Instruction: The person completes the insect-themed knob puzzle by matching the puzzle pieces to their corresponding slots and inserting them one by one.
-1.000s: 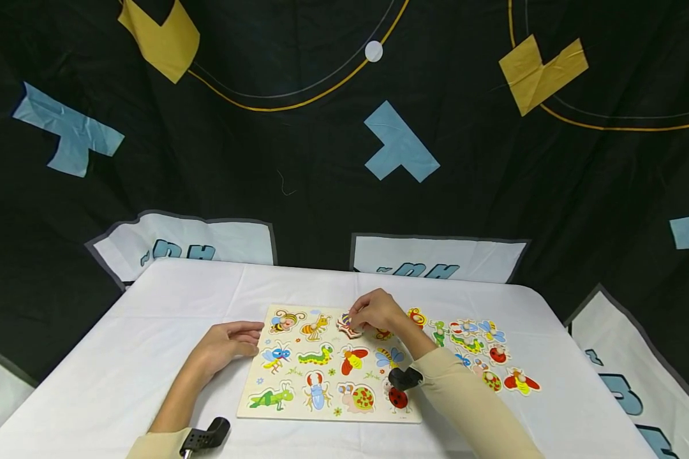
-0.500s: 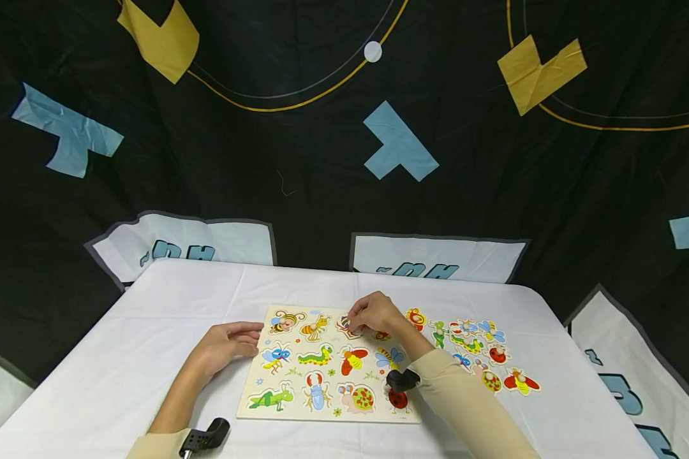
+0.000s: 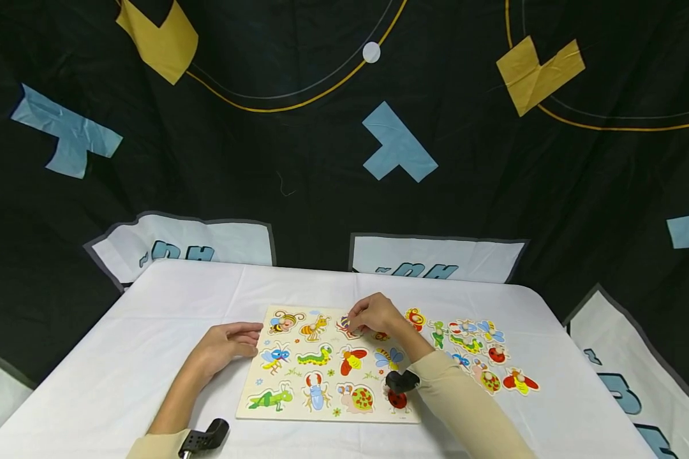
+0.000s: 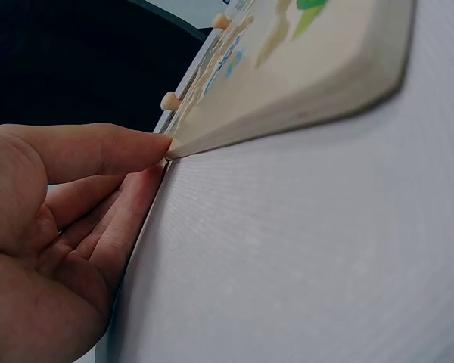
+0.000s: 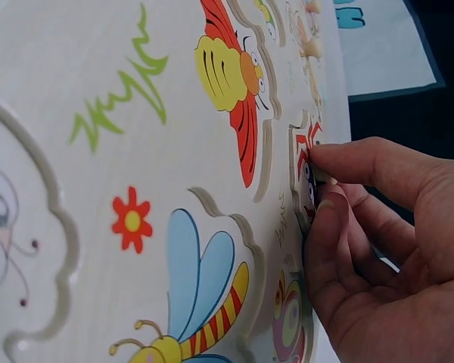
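Observation:
A wooden peg puzzle board (image 3: 295,414) with painted insects lies flat on the white table. My right hand (image 3: 377,314) is at its far edge, thumb and fingertips pinching a spider puzzle piece (image 3: 344,324) by its small knob. In the right wrist view, the spider piece (image 5: 306,147) sits at its recess, its red legs showing beside the fingertips; the hand partly hides it. My left hand (image 3: 224,347) rests against the board's left edge, fingers extended. Seen from the left wrist, those fingertips touch the board's side. A bee piece (image 3: 284,322) and a yellow-orange insect piece (image 3: 314,328) lie in the top row.
Several loose insect pieces lie right of the board, among them a ladybug piece (image 3: 497,354), a red-winged piece (image 3: 520,381) and a snail piece (image 3: 488,377). A dark cloth (image 3: 298,191) hangs behind the table (image 3: 207,287).
The spider piece has gone from slightly raised to lying lower at its recess, with my right hand still pinching it. My left hand stays at the board's edge.

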`<state>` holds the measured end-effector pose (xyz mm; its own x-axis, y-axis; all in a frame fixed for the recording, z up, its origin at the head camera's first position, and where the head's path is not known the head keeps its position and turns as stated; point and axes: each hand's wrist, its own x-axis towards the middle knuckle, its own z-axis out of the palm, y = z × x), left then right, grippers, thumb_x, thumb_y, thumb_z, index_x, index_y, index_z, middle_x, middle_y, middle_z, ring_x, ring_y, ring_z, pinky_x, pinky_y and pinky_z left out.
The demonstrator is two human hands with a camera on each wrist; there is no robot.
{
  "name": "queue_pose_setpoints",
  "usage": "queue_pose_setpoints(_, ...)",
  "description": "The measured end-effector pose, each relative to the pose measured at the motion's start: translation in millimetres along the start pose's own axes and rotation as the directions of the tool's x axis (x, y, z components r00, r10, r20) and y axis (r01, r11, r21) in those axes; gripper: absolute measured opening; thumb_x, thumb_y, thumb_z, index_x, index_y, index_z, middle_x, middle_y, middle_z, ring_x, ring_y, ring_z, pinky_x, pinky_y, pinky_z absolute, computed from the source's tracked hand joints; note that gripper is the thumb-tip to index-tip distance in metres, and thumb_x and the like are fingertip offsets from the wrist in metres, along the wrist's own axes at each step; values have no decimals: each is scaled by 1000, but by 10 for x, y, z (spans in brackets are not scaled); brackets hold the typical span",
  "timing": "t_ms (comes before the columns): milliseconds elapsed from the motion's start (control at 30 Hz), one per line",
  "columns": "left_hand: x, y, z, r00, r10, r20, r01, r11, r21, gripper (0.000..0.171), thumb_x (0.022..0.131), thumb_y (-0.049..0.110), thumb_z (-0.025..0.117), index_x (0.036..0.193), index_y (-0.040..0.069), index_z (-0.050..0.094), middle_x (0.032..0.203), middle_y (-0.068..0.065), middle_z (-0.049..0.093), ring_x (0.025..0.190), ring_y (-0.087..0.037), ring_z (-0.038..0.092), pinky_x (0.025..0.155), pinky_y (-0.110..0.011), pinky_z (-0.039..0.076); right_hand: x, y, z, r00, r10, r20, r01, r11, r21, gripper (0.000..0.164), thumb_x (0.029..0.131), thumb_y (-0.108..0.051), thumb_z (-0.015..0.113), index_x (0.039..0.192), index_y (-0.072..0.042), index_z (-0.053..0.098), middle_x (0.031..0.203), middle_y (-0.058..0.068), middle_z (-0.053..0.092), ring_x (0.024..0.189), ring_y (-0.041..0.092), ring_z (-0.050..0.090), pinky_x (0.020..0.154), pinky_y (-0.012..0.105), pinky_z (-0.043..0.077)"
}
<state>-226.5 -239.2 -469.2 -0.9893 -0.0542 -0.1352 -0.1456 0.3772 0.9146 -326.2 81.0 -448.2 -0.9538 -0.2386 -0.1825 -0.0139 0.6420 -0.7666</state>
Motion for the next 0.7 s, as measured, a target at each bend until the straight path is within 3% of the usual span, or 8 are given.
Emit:
queue_pose_setpoints(367,18,-21,-16,1000,4,9,-4,1000,-15,59,77,1,79,133,-2,63,109,-11,76,94,-13,70,79,-18,49,-2,41,11,1000,17,-6,-17,1000,17,17,75,-19,88,85,-11,77,76,-1,68,65,12,57,60,22,46)
queue_pose_setpoints(700,18,-23,-7,1000,-3,5,3,1000,-16,58,77,1,79,133,-3,63,106,-10,76,92,-13,70,78,-19,50,-14,94,33,1000,-15,-9,15,998,59,17,74,-17,87,86,-9,78,75,-1,69,67,12,58,62,23,48)
